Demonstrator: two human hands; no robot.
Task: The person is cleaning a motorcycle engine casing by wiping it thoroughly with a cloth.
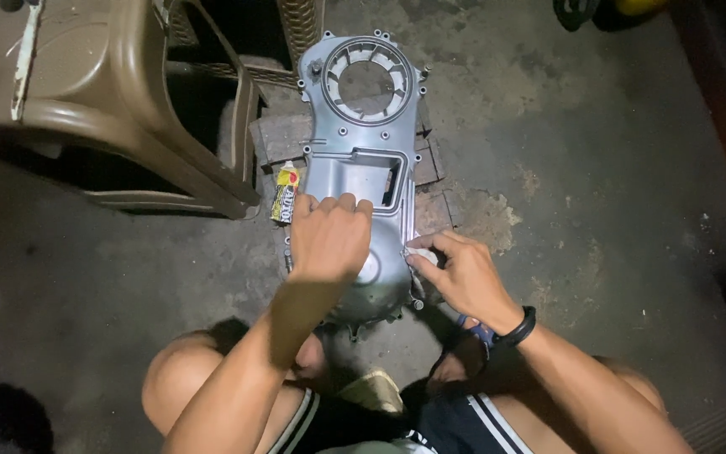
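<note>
engine cover, a long grey cast-metal piece with a round vented opening at its far end and a rectangular window nearer, lay flat on a few bricks on the concrete floor, directly under both hands and reaching well beyond them. the left hand pressed down on the near half, knuckles up and fingers curled over the window's edge, gripping the casting. the right hand pinched a small pale scrap, perhaps cloth or abrasive paper, against the cover's right rim.

the bricks looked uneven, so hard rubbing at the rim could rock the cover or slide it off its support. fingers working along the cast edge might catch on the bolt lugs.

left of the left hand sat a small yellow packet, touching or just beside the cover, and beyond it a brown plastic chair crowded that side. to the right of the right hand the floor lay open.
</note>
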